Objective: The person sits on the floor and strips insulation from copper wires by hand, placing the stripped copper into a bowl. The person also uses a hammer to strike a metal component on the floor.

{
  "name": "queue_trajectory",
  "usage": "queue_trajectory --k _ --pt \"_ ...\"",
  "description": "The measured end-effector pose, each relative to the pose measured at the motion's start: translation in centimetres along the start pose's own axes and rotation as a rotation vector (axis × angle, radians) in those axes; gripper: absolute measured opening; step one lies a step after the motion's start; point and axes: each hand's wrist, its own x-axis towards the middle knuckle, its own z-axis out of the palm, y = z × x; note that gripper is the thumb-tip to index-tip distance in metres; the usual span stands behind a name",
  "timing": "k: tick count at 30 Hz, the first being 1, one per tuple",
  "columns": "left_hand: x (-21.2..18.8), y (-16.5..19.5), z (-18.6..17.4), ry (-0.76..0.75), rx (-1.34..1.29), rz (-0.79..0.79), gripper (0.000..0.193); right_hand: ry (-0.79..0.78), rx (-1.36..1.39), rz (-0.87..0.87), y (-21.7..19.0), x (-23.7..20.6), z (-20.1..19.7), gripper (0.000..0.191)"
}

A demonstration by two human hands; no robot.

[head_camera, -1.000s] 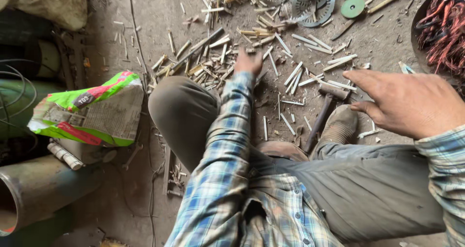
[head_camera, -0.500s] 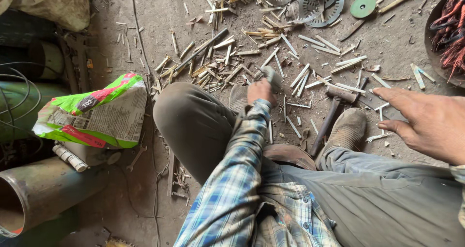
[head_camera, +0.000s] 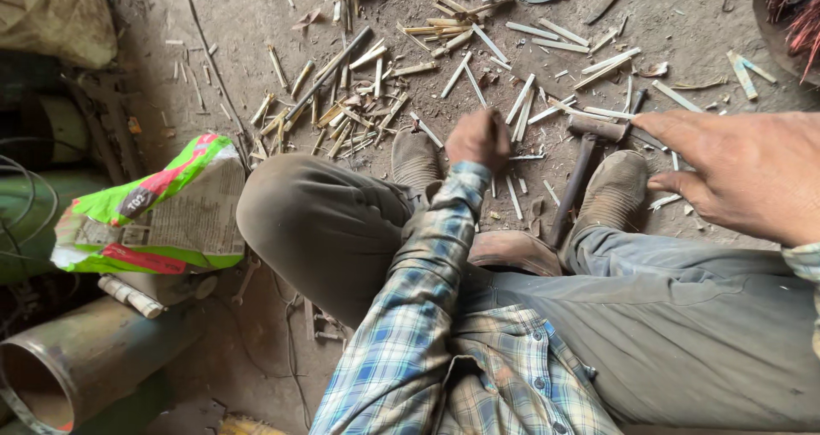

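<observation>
The person sat low on the dirt floor (head_camera: pixel 256 25), knees bent, both worn brown shoes planted among a scatter of short split pale wooden sticks (head_camera: pixel 359 102). The left hand (head_camera: pixel 478 139) reached forward past the left knee and was curled shut, knuckles up, just beyond the toe of the left shoe (head_camera: pixel 416 157); it seemed to be closed on one or two of the thin sticks lying there, though what lay inside the fist could not be made out. The right hand (head_camera: pixel 743 175) hovered open at the right edge of the view, palm down, fingers stretched toward the middle and holding nothing.

Between the two hands lay a hammer with a rusty metal head and a dark wooden handle (head_camera: pixel 579 166), its head pointing away from the person and near the right fingertips, its handle running back beside the right shoe (head_camera: pixel 611 192). The hammer touched neither hand.

At the left, well apart from both hands, a green and red printed sack (head_camera: pixel 162 213) leaned beside a rusty metal pipe (head_camera: pixel 94 358).
</observation>
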Motion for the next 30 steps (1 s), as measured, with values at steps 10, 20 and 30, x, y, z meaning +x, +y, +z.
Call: queue_trajectory --k 10,20,30 --pt "6.3 0.2 -2.9 -0.772 0.16 -0.534 0.047 -0.258 -0.109 0.121 -0.8 0.1 -2.9 0.069" --pt "2.4 4.4 -5.9 -0.766 0.181 -0.104 0.025 -0.196 -0.148 -0.022 1.4 0.4 -0.4 0.08" --pt "-2.3 6.0 -7.1 -0.653 0.182 0.269 0.022 -0.441 -0.011 0.081 -3.8 5.9 8.5 0.052"
